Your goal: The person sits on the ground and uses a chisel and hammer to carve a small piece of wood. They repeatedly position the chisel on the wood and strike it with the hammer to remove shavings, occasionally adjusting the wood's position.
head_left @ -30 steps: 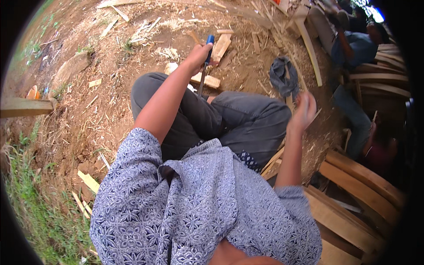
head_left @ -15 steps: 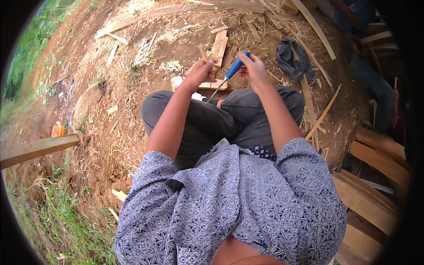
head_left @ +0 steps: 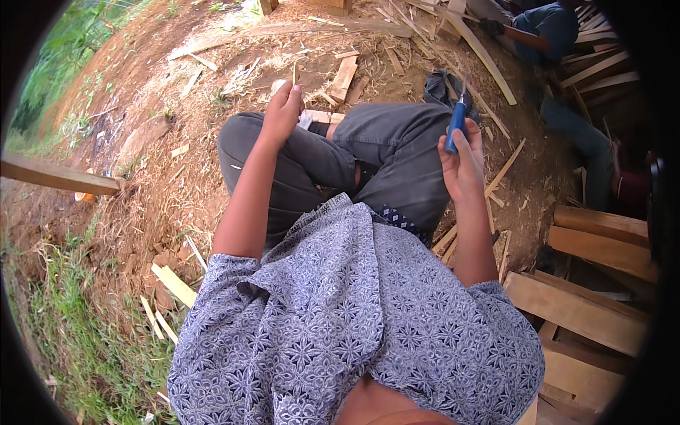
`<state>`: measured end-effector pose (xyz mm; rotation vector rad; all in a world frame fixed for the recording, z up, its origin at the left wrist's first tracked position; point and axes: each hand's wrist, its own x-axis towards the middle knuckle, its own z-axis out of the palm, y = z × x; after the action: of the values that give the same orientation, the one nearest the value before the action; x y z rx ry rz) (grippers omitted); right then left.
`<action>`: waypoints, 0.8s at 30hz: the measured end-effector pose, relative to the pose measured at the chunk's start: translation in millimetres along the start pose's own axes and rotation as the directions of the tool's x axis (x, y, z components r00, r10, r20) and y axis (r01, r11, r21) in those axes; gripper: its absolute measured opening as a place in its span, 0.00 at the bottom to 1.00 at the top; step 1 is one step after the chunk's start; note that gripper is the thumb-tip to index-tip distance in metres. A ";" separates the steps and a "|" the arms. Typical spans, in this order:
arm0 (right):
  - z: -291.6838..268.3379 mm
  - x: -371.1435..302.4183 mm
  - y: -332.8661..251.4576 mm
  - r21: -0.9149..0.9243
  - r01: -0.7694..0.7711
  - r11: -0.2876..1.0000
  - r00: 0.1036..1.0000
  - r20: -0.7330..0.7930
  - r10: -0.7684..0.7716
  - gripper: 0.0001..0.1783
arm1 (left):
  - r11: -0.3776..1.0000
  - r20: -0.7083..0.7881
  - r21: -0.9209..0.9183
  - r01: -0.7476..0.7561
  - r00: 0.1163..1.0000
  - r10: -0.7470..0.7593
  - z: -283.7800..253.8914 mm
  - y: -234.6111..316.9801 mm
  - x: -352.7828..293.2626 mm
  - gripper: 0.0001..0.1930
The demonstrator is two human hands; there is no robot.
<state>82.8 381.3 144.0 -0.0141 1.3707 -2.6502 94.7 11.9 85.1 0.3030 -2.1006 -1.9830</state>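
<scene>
My left hand is closed around a short, thin wooden stick, whose upper end sticks up above the fist. It is held over my left knee. Out to the right, my right hand grips a chisel by its blue handle, palm turned up and fingers curled. The slim metal blade points up and away from me; its tip is hard to make out against the ground. The two hands are well apart. Between them are my crossed legs in dark grey trousers.
Wood offcuts and shavings litter the dirt ahead. A black plastic bag lies beyond my right knee. Stacked boards stand at the right. Another person is at the far right. A wooden beam juts in from the left.
My hands have moved apart. The right has swung right with the chisel, turning its blade from pointing down toward my legs to pointing up and away. The left has shifted left, still holding the stick.
</scene>
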 end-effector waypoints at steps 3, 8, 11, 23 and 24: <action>25.5 -29.0 -15.0 -0.129 0.033 0.991 0.971 0.240 -0.001 0.41 | 0.994 -0.125 0.107 0.017 0.992 -0.003 -2.8 -4.5 -12.3 0.19; 43.8 -36.1 6.3 -0.402 -0.023 0.915 0.958 0.254 0.136 0.50 | 0.870 -0.165 0.486 0.086 0.986 -0.005 -26.7 -64.1 -4.2 0.19; 53.6 -20.5 24.0 -0.458 -0.133 0.879 0.963 0.150 0.224 0.44 | 0.801 -0.094 0.588 0.110 0.993 -0.068 -22.8 -81.2 0.4 0.20; 88.7 79.2 143.3 -0.794 -0.346 0.500 0.832 -0.014 0.555 0.32 | 0.636 0.105 0.758 0.146 0.935 -0.340 11.3 -176.2 69.1 0.16; 86.9 87.9 156.6 -0.808 -0.347 0.476 0.819 -0.015 0.573 0.31 | 0.631 0.085 0.754 0.181 0.926 -0.368 13.6 -185.4 70.6 0.17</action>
<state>24.2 209.2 61.7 -0.0748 1.9671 -1.3657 21.2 -8.0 -98.5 0.5859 -3.1169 -1.1917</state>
